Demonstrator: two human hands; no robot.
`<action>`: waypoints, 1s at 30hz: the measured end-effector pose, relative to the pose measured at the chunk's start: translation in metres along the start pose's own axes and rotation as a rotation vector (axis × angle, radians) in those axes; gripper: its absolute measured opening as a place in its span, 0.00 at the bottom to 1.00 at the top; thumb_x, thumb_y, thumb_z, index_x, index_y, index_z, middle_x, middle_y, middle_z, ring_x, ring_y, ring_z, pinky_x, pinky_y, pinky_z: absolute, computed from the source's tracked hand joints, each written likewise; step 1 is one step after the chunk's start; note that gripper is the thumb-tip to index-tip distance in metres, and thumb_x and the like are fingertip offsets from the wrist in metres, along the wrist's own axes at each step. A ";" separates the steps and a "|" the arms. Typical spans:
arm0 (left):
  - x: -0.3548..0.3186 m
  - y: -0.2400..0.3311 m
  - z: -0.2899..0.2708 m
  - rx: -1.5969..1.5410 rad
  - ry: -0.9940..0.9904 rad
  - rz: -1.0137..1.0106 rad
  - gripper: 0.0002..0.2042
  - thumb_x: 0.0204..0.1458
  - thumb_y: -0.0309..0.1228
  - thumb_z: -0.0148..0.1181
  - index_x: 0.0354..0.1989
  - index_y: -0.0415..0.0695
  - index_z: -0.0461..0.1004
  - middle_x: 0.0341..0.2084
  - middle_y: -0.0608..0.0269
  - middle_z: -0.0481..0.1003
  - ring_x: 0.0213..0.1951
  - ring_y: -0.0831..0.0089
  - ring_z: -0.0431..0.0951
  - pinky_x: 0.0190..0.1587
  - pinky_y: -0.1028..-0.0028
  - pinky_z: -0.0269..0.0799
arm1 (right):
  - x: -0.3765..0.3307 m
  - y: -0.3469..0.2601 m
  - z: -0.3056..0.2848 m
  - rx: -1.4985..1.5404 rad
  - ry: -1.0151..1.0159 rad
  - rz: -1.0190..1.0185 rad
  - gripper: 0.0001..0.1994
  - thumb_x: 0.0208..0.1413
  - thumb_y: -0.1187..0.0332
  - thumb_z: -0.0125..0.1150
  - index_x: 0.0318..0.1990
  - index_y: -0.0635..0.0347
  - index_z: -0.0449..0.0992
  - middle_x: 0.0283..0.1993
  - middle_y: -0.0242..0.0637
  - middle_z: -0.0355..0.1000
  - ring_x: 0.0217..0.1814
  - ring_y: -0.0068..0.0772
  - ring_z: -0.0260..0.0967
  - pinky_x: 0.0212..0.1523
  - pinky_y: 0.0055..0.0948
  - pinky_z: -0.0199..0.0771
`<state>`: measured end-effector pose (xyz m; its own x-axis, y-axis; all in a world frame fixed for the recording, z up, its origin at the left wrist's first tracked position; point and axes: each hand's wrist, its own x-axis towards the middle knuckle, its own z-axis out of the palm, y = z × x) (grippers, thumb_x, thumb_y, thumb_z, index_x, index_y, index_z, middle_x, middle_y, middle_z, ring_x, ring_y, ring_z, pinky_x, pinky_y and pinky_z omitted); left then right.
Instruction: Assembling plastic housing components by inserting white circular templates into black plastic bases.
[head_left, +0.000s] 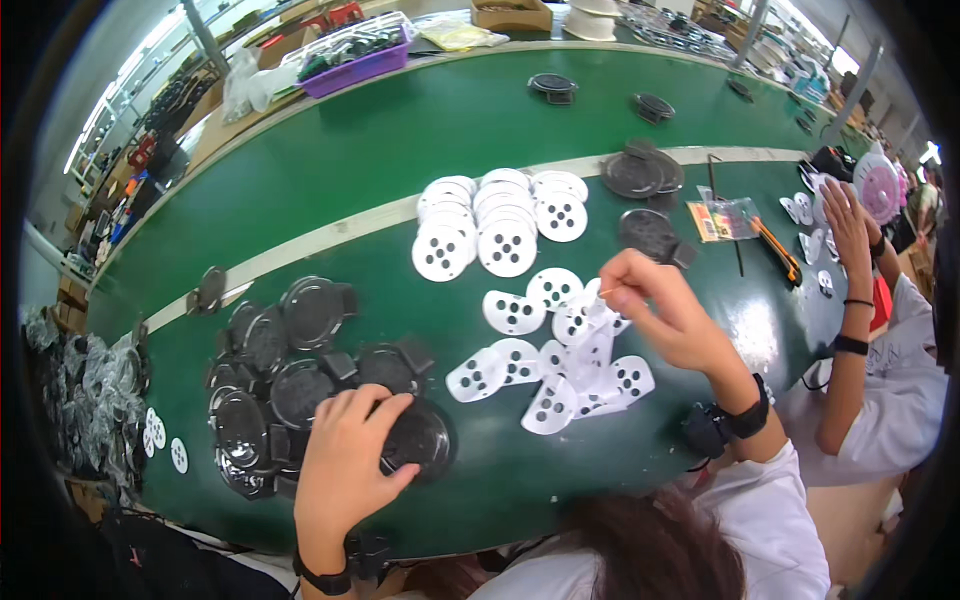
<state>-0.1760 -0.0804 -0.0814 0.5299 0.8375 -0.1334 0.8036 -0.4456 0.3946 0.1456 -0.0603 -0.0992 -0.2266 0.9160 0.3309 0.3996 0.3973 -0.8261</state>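
A round black plastic disc (pixel 415 438) lies flat near the front edge of the green belt, partly covered by fingers. A thin white round sheet with dark holes (pixel 583 322) hangs lifted and tilted above a loose heap of similar sheets.

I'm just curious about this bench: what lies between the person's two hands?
In the head view, loose white round discs with dark holes lie on the green table between the left hand, on a black round part, and the right hand.

Left hand (pixel 345 455) on black disc (pixel 418 438), right hand (pixel 668 312) pinching white film (pixel 590 318)
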 end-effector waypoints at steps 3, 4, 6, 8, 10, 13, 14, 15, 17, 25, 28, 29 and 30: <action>0.011 0.012 0.007 0.029 0.106 0.037 0.31 0.26 0.30 0.69 0.47 0.42 0.69 0.42 0.57 0.67 0.48 0.57 0.66 0.53 0.63 0.58 | 0.003 0.007 -0.013 -0.163 -0.136 0.033 0.05 0.54 0.74 0.47 0.35 0.63 0.69 0.21 0.37 0.62 0.24 0.32 0.59 0.27 0.29 0.59; 0.017 0.022 0.006 0.098 0.175 0.027 0.31 0.27 0.30 0.69 0.47 0.41 0.69 0.43 0.57 0.67 0.48 0.56 0.66 0.52 0.62 0.59 | 0.006 0.008 -0.018 -0.259 -0.201 0.005 0.06 0.54 0.73 0.46 0.34 0.63 0.69 0.20 0.38 0.61 0.24 0.34 0.59 0.27 0.31 0.58; 0.029 0.036 -0.001 0.177 0.247 0.008 0.30 0.28 0.30 0.68 0.47 0.41 0.69 0.44 0.56 0.67 0.47 0.56 0.67 0.52 0.62 0.60 | 0.012 0.034 -0.017 -0.253 -0.156 -0.056 0.08 0.55 0.71 0.45 0.34 0.64 0.71 0.18 0.41 0.60 0.22 0.36 0.58 0.26 0.32 0.57; 0.049 0.046 -0.010 -0.009 0.239 0.171 0.28 0.33 0.29 0.67 0.48 0.41 0.68 0.44 0.57 0.66 0.47 0.57 0.66 0.49 0.64 0.61 | 0.016 0.042 -0.017 -0.208 -0.054 0.060 0.09 0.56 0.71 0.44 0.33 0.65 0.71 0.17 0.42 0.59 0.19 0.35 0.56 0.24 0.32 0.56; 0.077 0.053 -0.010 -0.078 0.268 0.278 0.22 0.36 0.28 0.64 0.44 0.39 0.69 0.40 0.56 0.69 0.43 0.57 0.69 0.44 0.64 0.65 | 0.012 0.044 -0.012 -0.126 -0.012 0.068 0.09 0.57 0.70 0.45 0.34 0.66 0.71 0.17 0.42 0.59 0.18 0.32 0.55 0.23 0.31 0.56; 0.140 0.040 0.013 -0.066 0.335 0.297 0.17 0.39 0.27 0.62 0.40 0.38 0.70 0.33 0.53 0.71 0.36 0.58 0.72 0.42 0.67 0.66 | 0.004 0.038 -0.011 -0.182 0.003 0.105 0.06 0.57 0.71 0.46 0.37 0.65 0.67 0.19 0.41 0.61 0.19 0.30 0.57 0.24 0.28 0.58; 0.159 0.036 0.016 -0.047 0.322 0.276 0.18 0.37 0.27 0.64 0.40 0.38 0.70 0.33 0.54 0.70 0.37 0.58 0.72 0.41 0.67 0.67 | 0.002 0.035 -0.011 -0.182 0.002 0.101 0.06 0.57 0.71 0.46 0.37 0.65 0.67 0.19 0.41 0.61 0.19 0.30 0.57 0.24 0.28 0.58; 0.171 0.034 0.021 -0.028 0.309 0.256 0.19 0.36 0.26 0.65 0.40 0.38 0.69 0.34 0.54 0.70 0.37 0.58 0.72 0.41 0.67 0.67 | 0.001 0.035 -0.011 -0.138 0.059 0.077 0.06 0.57 0.72 0.46 0.37 0.65 0.66 0.20 0.40 0.62 0.20 0.31 0.58 0.24 0.28 0.58; 0.181 0.032 0.032 -0.003 0.342 0.222 0.21 0.34 0.25 0.66 0.40 0.38 0.69 0.35 0.54 0.70 0.37 0.58 0.72 0.41 0.68 0.68 | -0.002 0.035 -0.011 -0.096 0.120 0.054 0.05 0.58 0.72 0.45 0.37 0.65 0.64 0.21 0.40 0.62 0.21 0.31 0.59 0.25 0.28 0.59; 0.191 0.020 0.050 -0.174 0.461 0.121 0.19 0.30 0.22 0.67 0.34 0.37 0.67 0.31 0.56 0.68 0.35 0.65 0.71 0.37 0.71 0.68 | -0.005 0.034 -0.006 -0.042 0.055 -0.018 0.04 0.56 0.74 0.46 0.34 0.65 0.64 0.22 0.42 0.64 0.23 0.36 0.61 0.27 0.30 0.62; 0.181 0.028 0.048 -0.236 0.464 0.136 0.12 0.34 0.18 0.62 0.29 0.36 0.68 0.25 0.57 0.68 0.31 0.66 0.71 0.35 0.72 0.66 | -0.005 0.031 -0.003 0.044 0.103 -0.036 0.03 0.54 0.76 0.50 0.33 0.66 0.67 0.23 0.40 0.66 0.24 0.35 0.64 0.27 0.29 0.64; 0.179 0.031 0.049 -0.239 0.452 0.196 0.11 0.35 0.17 0.60 0.29 0.37 0.68 0.25 0.57 0.67 0.31 0.66 0.71 0.35 0.73 0.66 | -0.007 0.032 -0.004 0.115 0.135 -0.016 0.02 0.52 0.77 0.52 0.32 0.67 0.68 0.23 0.40 0.68 0.24 0.33 0.66 0.27 0.27 0.65; 0.173 0.035 0.045 -0.237 0.443 0.254 0.10 0.36 0.16 0.58 0.29 0.37 0.68 0.25 0.57 0.67 0.31 0.66 0.70 0.35 0.74 0.66 | -0.008 0.031 -0.006 0.114 0.140 -0.012 0.02 0.52 0.77 0.52 0.32 0.67 0.68 0.23 0.40 0.68 0.24 0.33 0.66 0.27 0.27 0.65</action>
<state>-0.0434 0.0348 -0.1319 0.4933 0.7887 0.3668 0.5558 -0.6102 0.5646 0.1654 -0.0549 -0.1247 -0.1020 0.9132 0.3945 0.2926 0.4065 -0.8655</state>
